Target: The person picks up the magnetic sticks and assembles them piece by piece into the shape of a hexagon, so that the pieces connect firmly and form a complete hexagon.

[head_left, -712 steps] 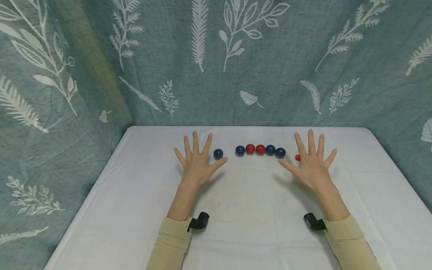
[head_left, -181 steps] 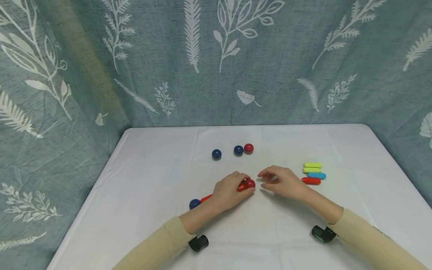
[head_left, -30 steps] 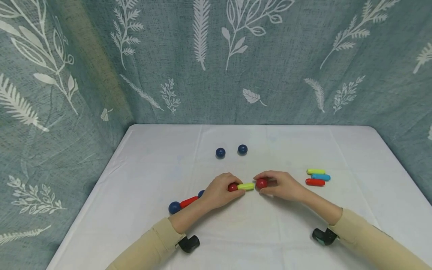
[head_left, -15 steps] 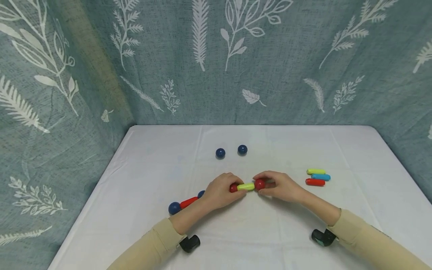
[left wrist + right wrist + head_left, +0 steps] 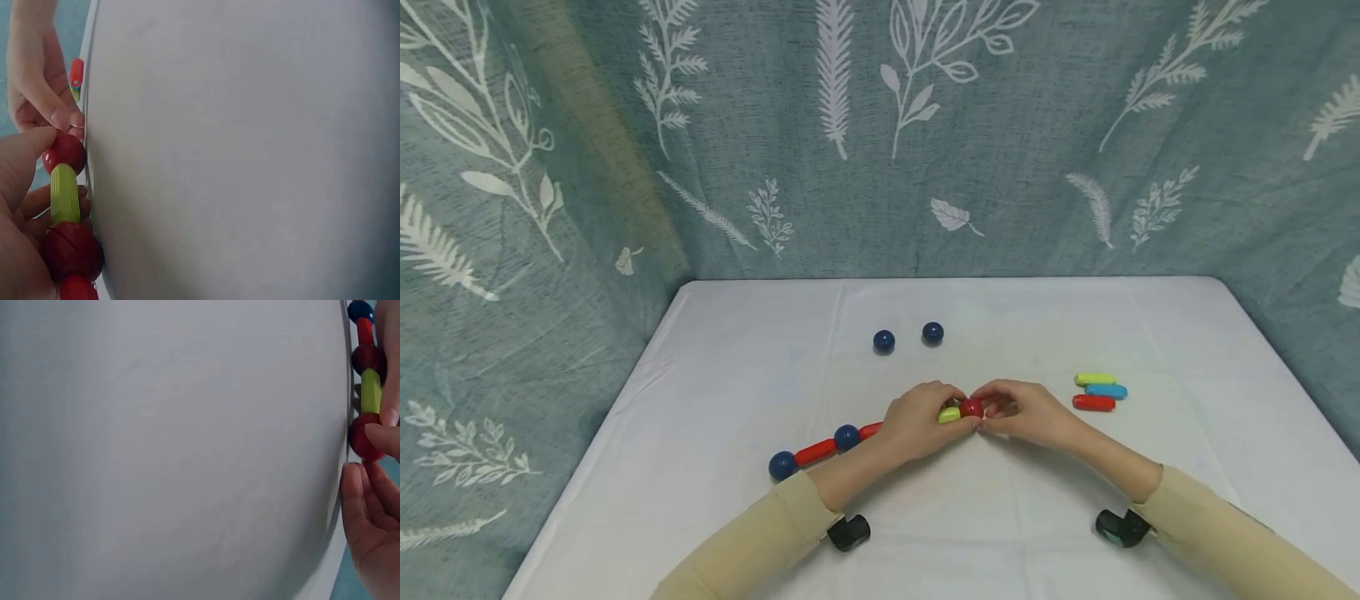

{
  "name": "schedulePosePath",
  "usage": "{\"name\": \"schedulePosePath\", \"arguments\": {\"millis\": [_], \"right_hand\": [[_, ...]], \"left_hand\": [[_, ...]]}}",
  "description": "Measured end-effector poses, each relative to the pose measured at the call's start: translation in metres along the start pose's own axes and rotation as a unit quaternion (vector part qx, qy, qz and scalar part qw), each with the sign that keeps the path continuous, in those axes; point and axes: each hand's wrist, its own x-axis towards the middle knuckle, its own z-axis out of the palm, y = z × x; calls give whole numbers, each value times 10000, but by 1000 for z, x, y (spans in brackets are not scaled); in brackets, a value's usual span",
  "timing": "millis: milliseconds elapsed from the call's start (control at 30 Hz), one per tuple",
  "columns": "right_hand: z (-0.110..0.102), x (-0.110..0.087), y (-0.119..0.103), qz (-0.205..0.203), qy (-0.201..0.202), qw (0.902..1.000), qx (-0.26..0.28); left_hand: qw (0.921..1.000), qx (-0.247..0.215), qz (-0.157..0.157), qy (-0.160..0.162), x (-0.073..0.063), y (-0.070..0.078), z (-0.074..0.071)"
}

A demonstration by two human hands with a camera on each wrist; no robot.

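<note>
A chain of balls and rods runs across the table, starting at the left with a blue ball point(image 5: 782, 466), a red rod point(image 5: 815, 452) and a second blue ball point(image 5: 846, 437). Another red rod follows, partly behind my left hand point(image 5: 922, 421). That hand holds the chain at the yellow-green rod point(image 5: 64, 194), its thumb tip on the end red ball point(image 5: 972, 408) in the left wrist view. My right hand point(image 5: 1028, 410) pinches this same ball from the right. An inner red ball point(image 5: 72, 253), hidden in the head view, joins the yellow-green rod's other end.
Two loose blue balls, a left one point(image 5: 883, 342) and a right one point(image 5: 932, 333), lie toward the back. To the right are a yellow-green rod point(image 5: 1095, 379), a blue rod point(image 5: 1107, 391) and a red rod point(image 5: 1093, 403). The white cloth-covered table point(image 5: 722, 358) meets a leaf-patterned curtain point(image 5: 1037, 208).
My right hand brought the red ball against the yellow-green rod's free end. My left hand then slid right along the chain, over that rod, uncovering the second blue ball.
</note>
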Motion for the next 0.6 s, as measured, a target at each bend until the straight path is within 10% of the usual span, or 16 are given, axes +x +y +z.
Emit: {"name": "schedulePosePath", "arguments": {"millis": [333, 600], "right_hand": [[-28, -24, 14, -56, 1250, 9853, -1159], [-68, -43, 27, 939, 1622, 9598, -2088]], "left_hand": [[9999, 11, -52, -121, -2, -4, 3], [9996, -119, -28, -239, -9, -10, -2]]}}
